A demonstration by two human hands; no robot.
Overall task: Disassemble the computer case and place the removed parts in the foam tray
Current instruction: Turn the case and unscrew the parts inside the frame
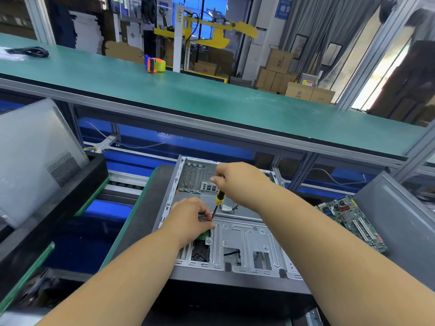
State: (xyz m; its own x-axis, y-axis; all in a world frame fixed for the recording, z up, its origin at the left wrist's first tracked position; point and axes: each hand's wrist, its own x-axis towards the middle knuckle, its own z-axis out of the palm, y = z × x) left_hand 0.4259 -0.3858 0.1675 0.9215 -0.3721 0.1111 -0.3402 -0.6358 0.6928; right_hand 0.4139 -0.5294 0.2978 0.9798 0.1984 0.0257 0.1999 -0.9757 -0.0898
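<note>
An open grey computer case (pixel 244 241) lies on its side in front of me, its metal drive bracket and rear slots exposed. My right hand (pixel 235 177) grips the top of a yellow-and-black screwdriver (pixel 219 201) held upright, tip down inside the case. My left hand (pixel 190 220) pinches a small part beside the screwdriver tip, over a green board edge (pixel 203 236). What the fingers hold is mostly hidden. A removed green motherboard (pixel 353 222) lies to the right of the case.
A black foam tray (pixel 70 198) at the left holds a grey side panel (pixel 35 151) leaning upright. A second grey panel (pixel 400 222) rests at the right. A green shelf (pixel 211 100) spans overhead, with a tape dispenser (pixel 155 63) and a cable bundle (pixel 28 51).
</note>
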